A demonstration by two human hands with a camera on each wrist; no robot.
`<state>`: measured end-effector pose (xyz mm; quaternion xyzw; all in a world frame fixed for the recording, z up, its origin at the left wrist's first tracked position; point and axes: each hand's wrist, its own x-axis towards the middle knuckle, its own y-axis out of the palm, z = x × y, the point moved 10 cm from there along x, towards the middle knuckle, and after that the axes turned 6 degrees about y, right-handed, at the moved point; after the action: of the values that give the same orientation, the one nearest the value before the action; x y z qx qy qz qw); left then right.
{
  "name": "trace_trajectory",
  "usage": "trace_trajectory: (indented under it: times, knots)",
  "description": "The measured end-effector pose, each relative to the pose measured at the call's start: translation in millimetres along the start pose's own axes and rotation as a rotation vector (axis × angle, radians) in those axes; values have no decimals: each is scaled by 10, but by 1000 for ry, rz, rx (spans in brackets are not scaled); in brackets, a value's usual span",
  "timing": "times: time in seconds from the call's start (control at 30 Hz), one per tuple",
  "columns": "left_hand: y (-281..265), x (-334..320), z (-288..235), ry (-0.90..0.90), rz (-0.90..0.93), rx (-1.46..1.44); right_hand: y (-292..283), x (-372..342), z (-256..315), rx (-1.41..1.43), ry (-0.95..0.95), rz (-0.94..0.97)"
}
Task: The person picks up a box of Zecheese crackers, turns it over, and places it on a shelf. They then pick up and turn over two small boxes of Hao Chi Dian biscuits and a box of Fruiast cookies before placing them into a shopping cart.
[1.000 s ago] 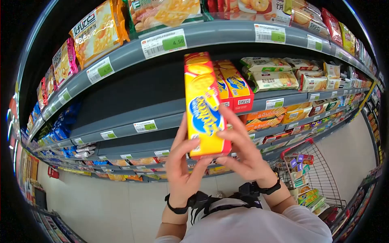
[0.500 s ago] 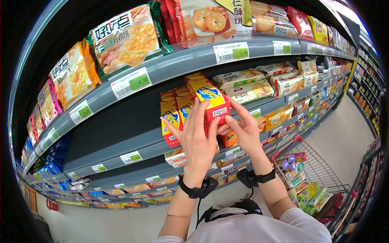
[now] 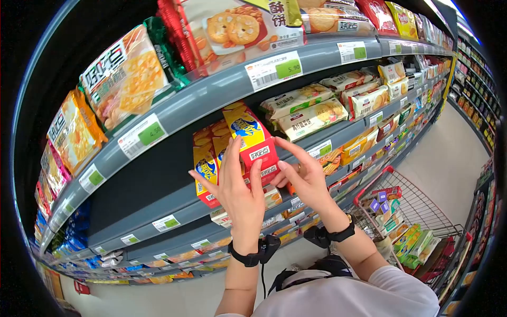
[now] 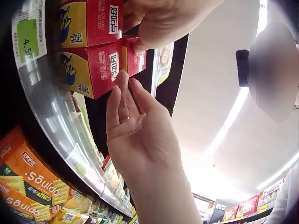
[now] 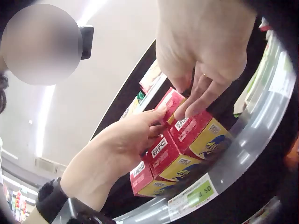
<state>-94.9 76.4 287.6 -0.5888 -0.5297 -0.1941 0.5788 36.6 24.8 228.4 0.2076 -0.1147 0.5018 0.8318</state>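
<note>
A yellow-and-red cracker box (image 3: 244,126) lies on top of matching cracker boxes (image 3: 204,170) on the middle shelf, its red end facing out. My left hand (image 3: 240,193) is at its left side, long fingers extended and thumb against the red front; the left wrist view shows that thumb on the upper box (image 4: 135,60). Over at the right side, my right hand (image 3: 309,185) touches the box's edge with thumb and index, other fingers bent below. The right wrist view shows its fingertips (image 5: 181,112) beside the upper box, above the lower row.
Pale packets (image 3: 312,119) lie right of the boxes. The upper shelf's edge (image 3: 206,87), with price tags, overhangs them. Orange cracker packs (image 4: 30,177) fill a lower shelf. A shopping cart (image 3: 422,211) with groceries stands at my right.
The cracker box went from upright in both hands to lying on the other boxes. Since half a second ago, the whole scene has shifted left in view and the box sits lower against the row.
</note>
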Motion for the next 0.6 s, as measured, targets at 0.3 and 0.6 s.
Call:
trace_trajectory:
  times: [0.3,0.6]
  knots:
    - [72,-426,-644,160,-388,-528,-1450,-597,-488,-52,79,-457]
    - [2934,-1600,-2281,54,742,-1055,-3432,-1784,-1065,-163,286,-868]
